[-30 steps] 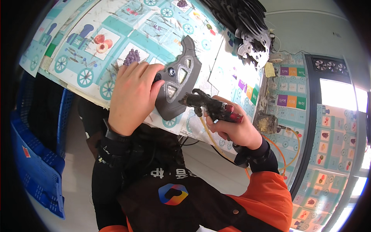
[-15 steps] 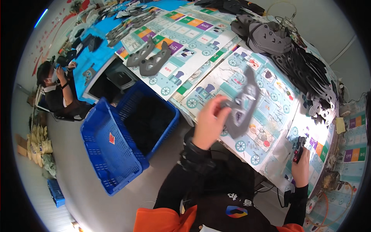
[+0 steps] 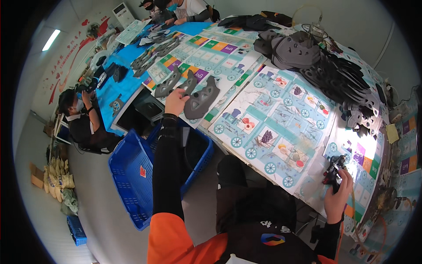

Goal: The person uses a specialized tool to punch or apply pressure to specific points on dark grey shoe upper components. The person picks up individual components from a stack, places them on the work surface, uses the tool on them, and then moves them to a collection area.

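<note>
My left hand (image 3: 175,101) is stretched far out to the left and grips a dark grey foam piece with cut-outs (image 3: 201,102) by its edge, over the table's near left part. Two similar grey pieces (image 3: 167,86) lie just beyond it. My right hand (image 3: 339,193) is at the table's near right edge, closed around a black and red glue gun (image 3: 332,171) with an orange hose trailing down from it. A printed play mat (image 3: 281,127) with train pictures covers the table between my hands.
A big heap of dark grey foam pieces (image 3: 334,70) fills the far right of the table. A blue crate (image 3: 132,176) stands on the floor below the table's left edge. A seated person (image 3: 83,123) works at the left; other people (image 3: 176,9) sit at the far end.
My left hand has carried the grey foam piece away from the middle of the mat to the far left. My right hand has stayed at the right edge with the glue gun.
</note>
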Demonstrator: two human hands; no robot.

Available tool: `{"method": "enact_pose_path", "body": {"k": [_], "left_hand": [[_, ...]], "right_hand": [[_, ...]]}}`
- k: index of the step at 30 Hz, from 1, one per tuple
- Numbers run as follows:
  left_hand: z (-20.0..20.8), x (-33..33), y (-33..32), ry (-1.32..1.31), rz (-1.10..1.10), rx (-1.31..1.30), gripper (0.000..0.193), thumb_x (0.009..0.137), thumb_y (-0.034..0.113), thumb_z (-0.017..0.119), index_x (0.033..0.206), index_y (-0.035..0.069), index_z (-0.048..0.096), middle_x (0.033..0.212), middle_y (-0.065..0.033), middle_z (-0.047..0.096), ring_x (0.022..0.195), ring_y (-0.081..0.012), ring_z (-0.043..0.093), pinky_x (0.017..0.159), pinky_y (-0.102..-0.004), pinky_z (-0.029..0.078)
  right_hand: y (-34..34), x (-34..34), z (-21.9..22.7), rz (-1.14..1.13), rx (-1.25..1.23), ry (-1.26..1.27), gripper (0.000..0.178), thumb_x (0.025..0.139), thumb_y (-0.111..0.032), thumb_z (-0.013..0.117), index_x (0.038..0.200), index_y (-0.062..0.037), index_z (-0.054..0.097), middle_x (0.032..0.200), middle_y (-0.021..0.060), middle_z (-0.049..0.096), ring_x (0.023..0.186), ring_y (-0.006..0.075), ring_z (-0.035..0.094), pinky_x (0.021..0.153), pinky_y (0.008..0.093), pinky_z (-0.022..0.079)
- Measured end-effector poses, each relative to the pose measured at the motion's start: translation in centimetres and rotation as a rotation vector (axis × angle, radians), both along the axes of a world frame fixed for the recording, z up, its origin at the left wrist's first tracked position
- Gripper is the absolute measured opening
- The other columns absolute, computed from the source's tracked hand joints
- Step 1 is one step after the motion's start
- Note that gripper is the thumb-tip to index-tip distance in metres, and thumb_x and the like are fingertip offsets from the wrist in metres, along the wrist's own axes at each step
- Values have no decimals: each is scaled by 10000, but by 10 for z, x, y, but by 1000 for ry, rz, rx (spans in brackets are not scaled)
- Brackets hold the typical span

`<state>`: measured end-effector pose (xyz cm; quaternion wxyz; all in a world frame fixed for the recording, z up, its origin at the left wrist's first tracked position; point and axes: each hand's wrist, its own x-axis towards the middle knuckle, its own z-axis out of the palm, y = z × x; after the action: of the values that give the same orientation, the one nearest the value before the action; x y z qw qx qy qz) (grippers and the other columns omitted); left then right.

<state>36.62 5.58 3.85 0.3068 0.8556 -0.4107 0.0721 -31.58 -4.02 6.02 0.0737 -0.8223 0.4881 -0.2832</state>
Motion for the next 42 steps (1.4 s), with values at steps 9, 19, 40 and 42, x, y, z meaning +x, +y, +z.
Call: {"method": "enact_pose_path", "body": {"k": [9, 19, 40, 42], "left_hand": [[39, -45, -69, -121, -109, 2, 315, 908, 199, 791, 1165, 32, 716, 931, -140, 758, 852, -329, 735, 782, -451, 578], [63, -196, -336, 182, -543, 50, 667, 854, 417, 844, 1310, -30, 649, 1160, -226, 748, 1092, -336, 732, 945, -403, 568], [13, -165, -432, 1342, -358, -401, 313, 953, 252, 825, 1096, 27, 662, 1030, -130, 719, 807, -269, 694, 622, -333, 519], [9, -188, -418, 1338, -425, -273, 326, 961, 260, 819, 1105, 14, 661, 1024, -131, 722, 815, -266, 711, 617, -334, 525]], "right_hand": [[37, -20, -22, 48, 9, -271, 337, 756, 120, 589, 1061, -11, 647, 1060, 190, 592, 976, 387, 618, 876, 429, 505], [36, -30, -34, 66, -84, -459, 249, 743, 135, 614, 938, -11, 666, 891, 149, 608, 753, 318, 623, 623, 387, 495], [30, -35, -26, 94, -8, -526, 244, 671, 85, 646, 889, -18, 678, 868, 151, 609, 764, 338, 622, 642, 407, 506], [30, -36, -28, 66, -3, -510, 246, 670, 86, 645, 891, -17, 677, 873, 154, 609, 765, 342, 621, 644, 408, 507]]}}
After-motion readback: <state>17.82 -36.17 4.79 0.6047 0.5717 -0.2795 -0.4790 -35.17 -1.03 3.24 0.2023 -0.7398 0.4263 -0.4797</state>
